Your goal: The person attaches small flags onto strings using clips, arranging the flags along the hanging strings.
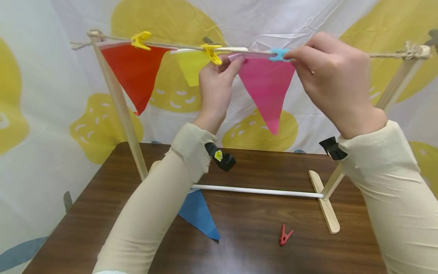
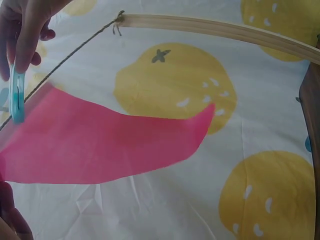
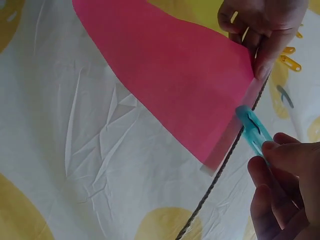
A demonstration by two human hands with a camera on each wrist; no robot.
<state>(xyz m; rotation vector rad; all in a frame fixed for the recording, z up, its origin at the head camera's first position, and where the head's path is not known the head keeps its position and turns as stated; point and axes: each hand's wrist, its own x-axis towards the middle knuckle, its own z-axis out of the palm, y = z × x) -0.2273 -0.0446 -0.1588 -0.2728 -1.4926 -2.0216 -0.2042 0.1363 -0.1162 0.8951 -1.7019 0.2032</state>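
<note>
I see the left hand (image 1: pixel 217 87) pinch a corner of the pink pennant (image 1: pixel 268 85) at the string (image 1: pixel 383 55) while the right hand (image 1: pixel 338 76), fingers curled, grips the blue clip (image 1: pixel 278 54) at the pennant's top edge.

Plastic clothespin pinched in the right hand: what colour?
Light turquoise-blue plastic clothespin; shows best in the right wrist view.

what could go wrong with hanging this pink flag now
The blue clip could miss the rope or pinch too little of the pink flag. If the left grip releases its corner early, the flag might sag. The left grip is also close to a yellow clip, so a bump could loosen the yellow flag.
</note>
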